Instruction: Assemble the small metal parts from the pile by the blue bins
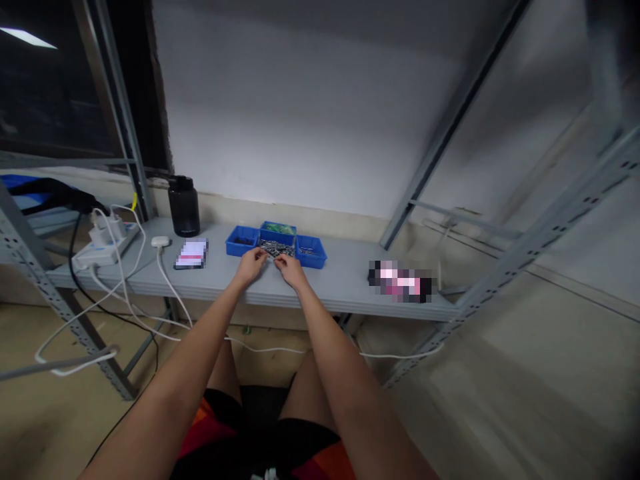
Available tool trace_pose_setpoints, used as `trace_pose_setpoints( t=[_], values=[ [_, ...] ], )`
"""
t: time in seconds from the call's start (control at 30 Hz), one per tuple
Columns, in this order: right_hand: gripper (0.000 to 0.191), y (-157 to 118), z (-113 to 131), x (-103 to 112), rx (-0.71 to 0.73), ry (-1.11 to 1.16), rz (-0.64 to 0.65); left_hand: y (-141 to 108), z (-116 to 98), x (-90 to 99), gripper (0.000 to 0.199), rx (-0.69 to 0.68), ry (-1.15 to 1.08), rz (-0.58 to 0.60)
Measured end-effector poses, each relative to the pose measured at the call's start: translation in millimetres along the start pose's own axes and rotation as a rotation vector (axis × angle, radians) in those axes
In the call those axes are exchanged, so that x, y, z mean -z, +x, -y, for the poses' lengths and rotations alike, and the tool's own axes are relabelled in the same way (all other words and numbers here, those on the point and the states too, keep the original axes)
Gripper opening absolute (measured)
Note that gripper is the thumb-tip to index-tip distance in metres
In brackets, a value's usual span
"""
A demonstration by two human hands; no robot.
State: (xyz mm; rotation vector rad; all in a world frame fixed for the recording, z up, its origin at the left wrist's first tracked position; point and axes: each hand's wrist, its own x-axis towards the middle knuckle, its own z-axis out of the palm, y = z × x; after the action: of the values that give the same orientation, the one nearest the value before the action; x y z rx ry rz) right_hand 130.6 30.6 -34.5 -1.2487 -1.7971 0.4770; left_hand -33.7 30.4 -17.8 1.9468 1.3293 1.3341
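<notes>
My left hand [251, 264] is closed in front of the blue bins, its fingertips pinched on something too small to make out. Facing it, my right hand [290, 269] is closed too, and what it holds is also too small to name. Just behind both hands lies a pile of shiny metal pieces [277, 248]. A blue bin with dark small parts [241, 241] stands on the left, another blue bin [312, 252] on the right, and a blue bin with green contents [278, 230] at the back.
On the grey shelf [345, 283], a lit phone [191, 254], a black bottle [184, 207], a white charger [161, 242] and a power strip [107, 247] with cables stand left. A blurred-out object [401, 282] lies right. Metal posts frame both sides.
</notes>
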Motion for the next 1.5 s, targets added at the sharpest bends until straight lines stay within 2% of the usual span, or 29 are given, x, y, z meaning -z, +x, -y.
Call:
trace_pose_setpoints(
  t=[0.07, 0.17, 0.27, 0.4, 0.47, 0.6, 0.73, 0.83, 0.93, 1.0, 1.07, 1.13, 1.17, 1.23, 1.3, 1.4, 1.5],
  values=[
    [0.013, -1.0, 0.4, -2.1, 0.011, -0.069, 0.049, -0.4, -0.8, 0.6, 0.017, -0.011, -0.011, -0.008],
    [0.013, -1.5, 0.2, -3.8, 0.028, -0.104, 0.057, -1.3, -1.6, 1.4, 0.017, -0.023, 0.0, -0.005],
    [0.014, -0.2, -0.1, -2.4, 0.013, -0.019, -0.016, -1.5, -1.0, 1.0, 0.017, -0.011, 0.035, 0.008],
    [0.017, 2.6, 0.2, 2.3, -0.03, 0.148, -0.136, -1.0, -0.1, -1.3, 0.018, -0.051, 0.102, 0.125],
    [0.016, 2.7, 0.9, 4.0, -0.025, 0.169, -0.166, -1.0, -0.7, -2.2, 0.019, -0.068, 0.124, 0.142],
    [0.017, -2.4, 6.5, 3.1, 0.021, 0.079, -0.22, -2.0, -3.7, -2.1, 0.021, -0.042, 0.138, 0.101],
    [0.019, -6.2, 19.3, 5.0, 0.151, -0.135, -0.189, -3.5, -7.0, -0.3, 0.026, 0.036, 0.143, 0.015],
    [0.022, 0.9, 26.6, 25.4, 0.184, -0.304, -0.247, -3.9, -8.1, 0.3, 0.026, 0.07, 0.166, -0.026],
    [0.026, 11.7, 22.1, 61.4, 0.084, -0.457, -0.402, -3.7, -8.0, 0.3, 0.024, 0.08, 0.176, -0.039],
    [0.025, 14.2, 13.3, 81.9, -0.016, -0.559, -0.401, -3.6, -6.9, 0.3, 0.022, 0.092, 0.168, -0.117],
    [0.026, 10.6, 5.7, 90.1, -0.091, -0.66, -0.331, -3.3, -5.0, 0.5, 0.022, 0.107, 0.147, -0.232],
    [0.03, 2.6, 4.8, 82.2, -0.075, -0.732, -0.349, -2.7, -2.3, 0.5, 0.023, 0.14, 0.108, -0.35],
    [0.031, -1.7, 7.5, 72.5, -0.012, -0.755, -0.329, -2.4, -0.8, 0.4, 0.023, 0.161, 0.087, -0.404],
    [0.03, -8.5, 17.9, 45.1, 0.157, -0.779, -0.183, -1.7, 2.3, 0.0, 0.025, 0.201, 0.057, -0.494],
    [0.027, -9.7, 30.2, 13.5, 0.217, -0.751, -0.045, -1.2, 4.8, -0.3, 0.027, 0.225, 0.055, -0.518],
    [0.027, 0.4, 41.1, -25.2, 0.123, -0.627, 0.033, -1.1, 6.4, 0.2, 0.024, 0.255, 0.091, -0.446],
    [0.028, 18.7, 39.1, -43.7, -0.032, -0.504, 0.038, -1.4, 6.0, 1.1, 0.022, 0.264, 0.109, -0.404]
  ],
)
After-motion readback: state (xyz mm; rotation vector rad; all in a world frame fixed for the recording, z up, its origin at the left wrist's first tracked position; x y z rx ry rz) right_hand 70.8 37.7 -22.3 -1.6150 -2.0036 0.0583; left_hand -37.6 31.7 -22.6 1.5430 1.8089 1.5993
